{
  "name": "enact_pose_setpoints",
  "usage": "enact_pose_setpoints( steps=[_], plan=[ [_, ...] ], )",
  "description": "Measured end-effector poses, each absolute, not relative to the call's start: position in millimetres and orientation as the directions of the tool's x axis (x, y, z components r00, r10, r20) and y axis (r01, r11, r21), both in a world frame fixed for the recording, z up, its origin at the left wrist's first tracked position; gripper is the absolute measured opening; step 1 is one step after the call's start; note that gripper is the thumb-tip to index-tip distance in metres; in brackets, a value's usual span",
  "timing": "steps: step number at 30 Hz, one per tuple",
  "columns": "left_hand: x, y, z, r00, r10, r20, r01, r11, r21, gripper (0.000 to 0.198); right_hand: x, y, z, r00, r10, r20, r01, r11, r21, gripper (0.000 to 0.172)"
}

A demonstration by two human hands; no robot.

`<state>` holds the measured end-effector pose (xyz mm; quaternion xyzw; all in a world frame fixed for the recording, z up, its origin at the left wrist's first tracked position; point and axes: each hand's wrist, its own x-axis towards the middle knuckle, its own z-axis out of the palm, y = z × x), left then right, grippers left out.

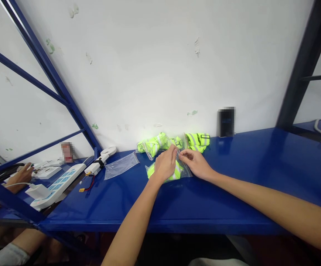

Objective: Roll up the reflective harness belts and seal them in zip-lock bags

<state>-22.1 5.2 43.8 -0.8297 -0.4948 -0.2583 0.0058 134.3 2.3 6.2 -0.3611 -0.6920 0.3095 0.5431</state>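
Note:
A clear plastic bag with a folded neon yellow item with pale stripes inside lies on the blue table. My left hand rests over this bag, its fingers together and pinching near the opening edge. From the right, my right hand pinches the same edge between thumb and fingers. Just behind my hands lies another bagged neon bundle. Beside it, to the right, a rolled neon item with grey stripes stands near the wall.
A flat clear bag lies left of my hands, near a small white fan and a wired connector. Beyond the blue frame are a power strip and another person's hand. A dark device leans on the wall.

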Motion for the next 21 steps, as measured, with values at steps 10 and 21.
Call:
enact_pose_setpoints(
  steps=[10, 21],
  plan=[
    [-22.9, 3.1, 45.5, 0.418, 0.804, 0.424, 0.782, -0.555, 0.282, 0.031, 132.6, 4.4, 5.1, -0.157, 0.855, 0.494, 0.111, 0.512, -0.852, 0.027],
    [-23.2, -0.2, 45.9, 0.443, 0.783, 0.437, 0.768, -0.583, 0.265, 0.029, 134.6, 2.4, 9.4, -0.181, 0.823, 0.538, 0.189, 0.566, -0.802, 0.03]
  ],
)
